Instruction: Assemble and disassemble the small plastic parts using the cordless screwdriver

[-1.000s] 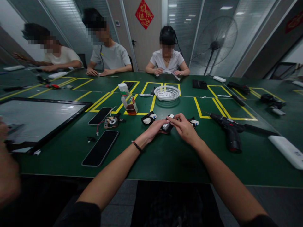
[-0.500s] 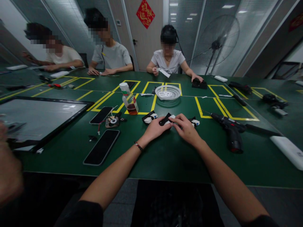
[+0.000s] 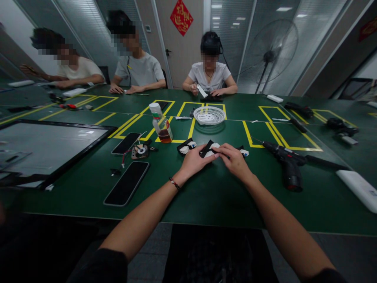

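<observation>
My left hand (image 3: 194,161) is closed around a small black piece with a white part (image 3: 209,149), just above the green table. The fingers of my right hand (image 3: 234,158) are bent together at the white part's right end; the fingertips meet my left thumb there. Just beyond my left hand lies a similar black-and-white piece (image 3: 187,146) with a blue spot. Another black-and-white piece (image 3: 244,152) shows past my right hand, which partly hides it.
A white basket (image 3: 209,115) and a bottle of dark liquid (image 3: 163,124) stand ahead. Leftward lie two phones (image 3: 126,184), a wired part (image 3: 140,151) and a large framed panel (image 3: 59,145). A cordless drill (image 3: 287,161) lies right. Several people sit opposite.
More of the white part shows in my left hand, whose thumb now lies across it. The co-worker opposite has brought a black thing inward. A hand at the left edge has mostly withdrawn.
</observation>
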`<state>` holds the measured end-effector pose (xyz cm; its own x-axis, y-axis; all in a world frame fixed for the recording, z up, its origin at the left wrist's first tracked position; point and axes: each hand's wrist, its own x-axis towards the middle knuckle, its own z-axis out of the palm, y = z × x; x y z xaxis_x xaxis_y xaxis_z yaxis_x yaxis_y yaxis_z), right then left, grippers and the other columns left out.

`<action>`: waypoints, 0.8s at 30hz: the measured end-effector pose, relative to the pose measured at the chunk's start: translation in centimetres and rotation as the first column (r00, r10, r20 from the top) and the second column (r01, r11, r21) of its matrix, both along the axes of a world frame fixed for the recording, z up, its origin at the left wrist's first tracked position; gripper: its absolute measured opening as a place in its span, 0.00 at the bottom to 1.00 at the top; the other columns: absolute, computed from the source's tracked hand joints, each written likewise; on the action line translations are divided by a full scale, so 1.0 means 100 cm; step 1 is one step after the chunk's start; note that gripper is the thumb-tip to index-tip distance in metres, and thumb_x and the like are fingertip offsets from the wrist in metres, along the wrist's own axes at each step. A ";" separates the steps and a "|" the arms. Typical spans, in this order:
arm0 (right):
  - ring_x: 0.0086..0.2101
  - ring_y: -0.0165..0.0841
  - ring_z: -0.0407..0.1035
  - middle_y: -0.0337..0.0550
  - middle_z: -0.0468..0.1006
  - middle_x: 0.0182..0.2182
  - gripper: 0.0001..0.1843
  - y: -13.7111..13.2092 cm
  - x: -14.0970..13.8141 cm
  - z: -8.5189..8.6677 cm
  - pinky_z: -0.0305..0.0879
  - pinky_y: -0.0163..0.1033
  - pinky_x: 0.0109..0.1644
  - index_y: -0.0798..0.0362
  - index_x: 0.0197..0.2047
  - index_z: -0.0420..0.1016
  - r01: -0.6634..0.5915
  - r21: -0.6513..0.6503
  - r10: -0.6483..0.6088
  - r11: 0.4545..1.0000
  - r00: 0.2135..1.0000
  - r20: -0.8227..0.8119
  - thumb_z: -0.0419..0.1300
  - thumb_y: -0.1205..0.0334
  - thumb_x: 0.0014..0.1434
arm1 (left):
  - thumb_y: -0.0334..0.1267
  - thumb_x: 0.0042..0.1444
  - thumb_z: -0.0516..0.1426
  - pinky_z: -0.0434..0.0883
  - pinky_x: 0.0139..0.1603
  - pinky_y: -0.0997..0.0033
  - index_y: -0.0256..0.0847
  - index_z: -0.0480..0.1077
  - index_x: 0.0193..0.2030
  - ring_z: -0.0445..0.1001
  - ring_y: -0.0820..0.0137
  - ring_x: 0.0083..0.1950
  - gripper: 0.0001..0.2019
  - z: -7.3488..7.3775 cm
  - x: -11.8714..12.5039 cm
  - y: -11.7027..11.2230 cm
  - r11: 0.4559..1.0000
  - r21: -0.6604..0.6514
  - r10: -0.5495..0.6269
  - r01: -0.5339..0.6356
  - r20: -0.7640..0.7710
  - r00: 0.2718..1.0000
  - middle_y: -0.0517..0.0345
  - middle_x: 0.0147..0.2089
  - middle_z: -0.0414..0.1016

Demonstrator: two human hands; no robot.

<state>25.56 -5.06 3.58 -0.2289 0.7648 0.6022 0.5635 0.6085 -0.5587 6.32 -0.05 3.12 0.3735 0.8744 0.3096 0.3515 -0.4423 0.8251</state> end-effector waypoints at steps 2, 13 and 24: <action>0.44 0.38 0.71 0.45 0.75 0.42 0.20 0.000 0.001 -0.001 0.69 0.46 0.51 0.45 0.58 0.75 0.008 0.003 -0.008 1.000 1.000 0.007 0.53 0.69 0.67 | 0.53 0.49 0.65 0.68 0.58 0.56 0.45 0.72 0.60 0.74 0.53 0.54 0.31 -0.001 0.000 0.001 1.000 0.019 -0.007 0.007 0.000 1.000 0.50 0.56 0.77; 0.42 0.39 0.70 0.45 0.74 0.41 0.18 -0.002 -0.002 -0.005 0.68 0.45 0.51 0.45 0.59 0.74 0.057 -0.017 -0.055 0.998 0.995 0.088 0.54 0.64 0.68 | 0.52 0.54 0.62 0.70 0.54 0.61 0.42 0.67 0.64 0.75 0.61 0.51 0.32 -0.010 -0.007 0.018 0.998 -0.034 -0.055 0.054 -0.015 0.998 0.49 0.56 0.76; 0.43 0.41 0.68 0.46 0.72 0.42 0.28 -0.009 0.018 0.014 0.67 0.46 0.49 0.45 0.67 0.62 0.204 -0.061 -0.182 0.977 0.948 0.260 0.56 0.66 0.65 | 0.62 0.52 0.59 0.69 0.45 0.63 0.42 0.72 0.59 0.76 0.56 0.47 0.33 -0.013 0.008 0.028 0.994 0.055 0.111 -0.098 -0.360 0.926 0.45 0.50 0.79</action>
<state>27.33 -5.98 5.03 -0.2074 0.8556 0.4743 0.7945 0.4302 -0.4286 7.16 2.74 1.80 0.3733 0.9055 0.2016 0.6691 -0.4134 0.6176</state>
